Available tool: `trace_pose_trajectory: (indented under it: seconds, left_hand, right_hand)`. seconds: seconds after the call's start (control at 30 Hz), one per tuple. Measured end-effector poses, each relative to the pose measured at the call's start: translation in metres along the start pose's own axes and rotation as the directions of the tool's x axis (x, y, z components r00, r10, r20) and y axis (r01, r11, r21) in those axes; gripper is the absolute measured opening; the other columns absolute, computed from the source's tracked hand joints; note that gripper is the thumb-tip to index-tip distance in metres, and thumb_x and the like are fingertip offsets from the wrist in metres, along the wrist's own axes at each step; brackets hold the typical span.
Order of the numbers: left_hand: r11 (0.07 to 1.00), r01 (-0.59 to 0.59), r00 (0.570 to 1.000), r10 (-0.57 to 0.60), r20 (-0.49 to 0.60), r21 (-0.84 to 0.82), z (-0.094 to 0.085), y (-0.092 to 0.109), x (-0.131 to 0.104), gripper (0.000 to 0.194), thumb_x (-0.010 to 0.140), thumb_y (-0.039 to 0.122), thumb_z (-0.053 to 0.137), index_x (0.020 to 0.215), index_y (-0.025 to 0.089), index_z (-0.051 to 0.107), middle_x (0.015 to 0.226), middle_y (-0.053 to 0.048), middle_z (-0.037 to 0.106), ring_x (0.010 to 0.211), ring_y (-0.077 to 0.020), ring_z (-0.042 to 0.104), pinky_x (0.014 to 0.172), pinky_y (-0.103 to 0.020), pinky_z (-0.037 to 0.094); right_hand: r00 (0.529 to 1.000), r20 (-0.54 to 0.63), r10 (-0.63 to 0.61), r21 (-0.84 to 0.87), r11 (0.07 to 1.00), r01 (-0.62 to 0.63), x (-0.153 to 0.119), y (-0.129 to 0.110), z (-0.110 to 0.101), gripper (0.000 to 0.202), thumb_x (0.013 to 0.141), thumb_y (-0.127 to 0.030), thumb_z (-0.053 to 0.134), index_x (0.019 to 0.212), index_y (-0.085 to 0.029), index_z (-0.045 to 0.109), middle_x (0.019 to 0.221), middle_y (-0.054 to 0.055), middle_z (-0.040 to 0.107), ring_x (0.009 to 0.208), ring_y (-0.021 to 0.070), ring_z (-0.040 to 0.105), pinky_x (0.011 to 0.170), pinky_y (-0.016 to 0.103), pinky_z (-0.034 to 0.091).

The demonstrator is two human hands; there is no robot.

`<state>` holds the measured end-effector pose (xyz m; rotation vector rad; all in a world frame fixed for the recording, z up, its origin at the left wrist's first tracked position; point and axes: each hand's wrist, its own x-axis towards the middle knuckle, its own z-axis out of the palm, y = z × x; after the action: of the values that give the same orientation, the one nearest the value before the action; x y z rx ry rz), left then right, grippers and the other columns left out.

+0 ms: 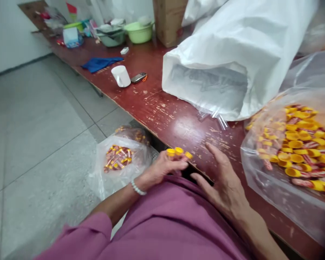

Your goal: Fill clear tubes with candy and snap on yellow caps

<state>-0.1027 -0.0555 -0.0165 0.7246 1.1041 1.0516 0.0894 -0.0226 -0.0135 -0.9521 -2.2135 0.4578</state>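
Note:
My left hand [165,168] is closed around several yellow-capped pieces [178,151], their caps facing up near the table edge. To its right, my right hand [224,180] is open, thumb and fingers apart, with nothing in it. A clear plastic bag [249,169] at the right holds many yellow caps with red-and-white wrapped pieces. Clear tubes [219,119] lie at the mouth of a large white sack [233,43] on the table. Down on the floor, another plastic bag [97,177] holds similar yellow-capped pieces.
On the red table [162,115] stand a white mug [121,76], a dark phone-like device [139,77] and a blue cloth [101,64]. Farther back are a green basin [139,33] and a cardboard box [168,21]. The table's front edge runs diagonally beside my body.

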Motion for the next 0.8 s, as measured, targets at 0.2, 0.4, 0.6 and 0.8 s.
trace_pose_trajectory:
  seconds: [0.2, 0.4, 0.6, 0.8]
  left_hand:
    - [0.984, 0.125, 0.795, -0.177, -0.580, -0.130, -0.133, -0.016, -0.046, 0.026, 0.067, 0.031, 0.072, 0.086, 0.017, 0.061, 0.066, 0.002, 0.061, 0.054, -0.0125, 0.057, 0.054, -0.027, 0.050]
    - [0.985, 0.052, 0.613, -0.161, -0.774, -0.164, -0.206, -0.030, -0.046, 0.013, 0.075, 0.021, 0.061, 0.068, 0.020, 0.050, 0.062, 0.000, 0.058, 0.068, -0.0151, 0.062, 0.066, -0.028, 0.054]
    - [0.981, 0.029, 0.564, -0.177, -0.807, -0.194, -0.197, -0.024, -0.036, 0.019, 0.063, 0.009, 0.067, 0.071, 0.016, 0.052, 0.070, -0.004, 0.063, 0.071, -0.0197, 0.065, 0.060, -0.028, 0.053]
    - [0.973, -0.226, 0.553, 0.164, -0.817, 0.042, -0.137, -0.010, -0.006, 0.041, 0.056, 0.011, 0.070, 0.092, 0.020, 0.054, 0.075, 0.004, 0.060, 0.055, -0.0087, 0.056, 0.052, -0.020, 0.047]
  right_hand:
    - [0.995, -0.073, 0.069, -0.046, 0.996, -0.073, 0.003, 0.031, 0.003, 0.040, 0.085, -0.029, 0.056, 0.124, -0.020, 0.052, 0.117, 0.011, 0.059, 0.110, 0.0242, 0.057, 0.096, 0.043, 0.048]
    - [0.995, -0.061, 0.083, 0.001, 0.997, -0.083, -0.006, 0.041, 0.014, 0.031, 0.086, -0.027, 0.055, 0.116, -0.021, 0.056, 0.109, 0.009, 0.062, 0.101, 0.0213, 0.060, 0.090, 0.041, 0.051]
    - [0.991, -0.072, 0.112, 0.029, 0.993, -0.110, -0.008, 0.045, 0.017, 0.026, 0.087, -0.022, 0.052, 0.112, -0.020, 0.056, 0.108, 0.009, 0.063, 0.102, 0.0207, 0.060, 0.089, 0.041, 0.051]
    - [0.988, -0.091, 0.125, -0.012, 0.992, -0.127, -0.005, 0.047, 0.020, 0.023, 0.087, -0.018, 0.051, 0.108, -0.021, 0.058, 0.104, 0.007, 0.065, 0.098, 0.0200, 0.061, 0.085, 0.038, 0.051]
